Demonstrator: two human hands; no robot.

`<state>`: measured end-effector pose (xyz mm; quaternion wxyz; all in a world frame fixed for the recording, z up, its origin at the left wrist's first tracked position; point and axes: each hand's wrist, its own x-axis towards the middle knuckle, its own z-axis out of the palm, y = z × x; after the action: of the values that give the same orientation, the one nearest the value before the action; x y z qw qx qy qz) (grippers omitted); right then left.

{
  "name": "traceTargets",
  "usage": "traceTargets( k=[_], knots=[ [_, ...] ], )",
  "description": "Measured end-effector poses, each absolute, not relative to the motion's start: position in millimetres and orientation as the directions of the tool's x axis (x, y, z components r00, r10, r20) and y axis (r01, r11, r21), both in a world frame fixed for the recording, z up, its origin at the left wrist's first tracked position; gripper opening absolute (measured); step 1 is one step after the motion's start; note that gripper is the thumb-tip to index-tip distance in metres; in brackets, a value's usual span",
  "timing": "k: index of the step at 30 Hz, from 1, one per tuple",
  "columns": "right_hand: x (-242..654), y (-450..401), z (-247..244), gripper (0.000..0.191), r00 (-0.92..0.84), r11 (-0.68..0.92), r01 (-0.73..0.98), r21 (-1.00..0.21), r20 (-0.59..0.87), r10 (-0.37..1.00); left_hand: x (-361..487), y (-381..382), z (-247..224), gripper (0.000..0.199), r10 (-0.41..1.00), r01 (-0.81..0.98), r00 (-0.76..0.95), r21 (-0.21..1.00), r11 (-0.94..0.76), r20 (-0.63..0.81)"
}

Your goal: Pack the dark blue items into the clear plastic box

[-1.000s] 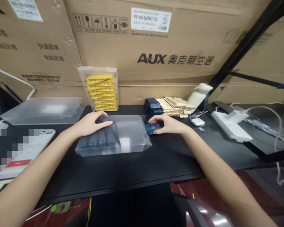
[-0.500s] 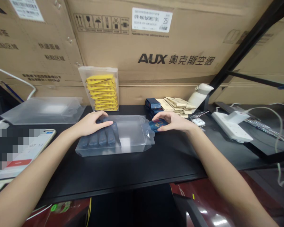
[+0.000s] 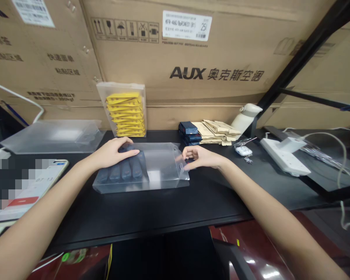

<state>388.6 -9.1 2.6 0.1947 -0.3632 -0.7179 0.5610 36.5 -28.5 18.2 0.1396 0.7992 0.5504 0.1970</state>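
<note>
Left hand (image 3: pixel 112 152) flat, fingers spread, pins clear plastic box (image 3: pixel 146 169) at 9 o'clock end, steadying it. Right hand (image 3: pixel 198 157) fingers pinch flap at 3 o'clock opening.

phone (image 3: pixel 23 186): screen pixelated, unreadable | power strip cable (image 3: pixel 342 155): cut off by right edge

- At upper middle you see a clear box of yellow packets (image 3: pixel 125 112).
- Right of centre: tan sachets (image 3: pixel 218 131), white power strip (image 3: pixel 284 155).
- Far left: a phone (image 3: pixel 29 190).
</note>
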Motion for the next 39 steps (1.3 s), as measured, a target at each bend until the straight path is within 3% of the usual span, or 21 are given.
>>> traceTargets(
  k=[3, 7, 10, 14, 17, 21, 26, 30, 39],
  knots=[
    [390.6, -8.7, 3.1, 0.043, -0.693, 0.103, 0.227, -0.968, -0.086, 0.716, 36.6, -28.9, 18.5, 0.060, 0.935, 0.825, 0.316, 0.440, -0.355, 0.161],
    [386.6, -6.9, -2.1, 0.039, -0.667, -0.124, 0.079, -0.989, -0.145, 0.731, 36.1, -28.7, 18.3, 0.060, 0.937, 0.831, 0.310, 0.432, -0.349, 0.160],
    [380.0, -6.7, -7.7, 0.038, -0.596, -0.253, -0.005, -0.967, -0.200, 0.778, 36.2, -28.1, 18.0, 0.055, 0.930, 0.824, 0.328, 0.431, -0.369, 0.168],
    [369.6, -9.7, -12.1, 0.039, -0.479, -0.287, -0.083, -0.954, -0.214, 0.851, 37.6, -27.6, 17.6, 0.054, 0.939, 0.827, 0.295, 0.445, -0.343, 0.176],
    [365.4, -13.1, -10.0, 0.041, -0.452, -0.273, -0.016, -0.962, -0.237, 0.860, 38.8, -27.8, 16.7, 0.057, 0.950, 0.825, 0.251, 0.472, -0.310, 0.185],
    [364.1, -17.4, -6.5, 0.042, -0.539, -0.215, 0.153, -0.965, -0.264, 0.800, 39.7, -28.4, 14.8, 0.058, 0.951, 0.808, 0.239, 0.503, -0.307, 0.196],
    [359.5, -18.1, -12.6, 0.036, -0.569, -0.306, -0.030, -0.952, -0.236, 0.788, 41.2, -29.2, 15.2, 0.058, 0.948, 0.802, 0.257, 0.505, -0.318, 0.190],
    [356.4, -17.4, -17.7, 0.035, -0.509, -0.240, -0.083, -0.967, -0.165, 0.845, 42.3, -30.2, 16.7, 0.056, 0.942, 0.802, 0.274, 0.496, -0.334, 0.191],
    [348.6, -22.8, -17.1, 0.046, -0.330, -0.014, 0.195, -0.981, -0.079, 0.941, 42.9, -30.9, 15.9, 0.051, 0.931, 0.788, 0.296, 0.497, -0.363, 0.211]
  ],
)
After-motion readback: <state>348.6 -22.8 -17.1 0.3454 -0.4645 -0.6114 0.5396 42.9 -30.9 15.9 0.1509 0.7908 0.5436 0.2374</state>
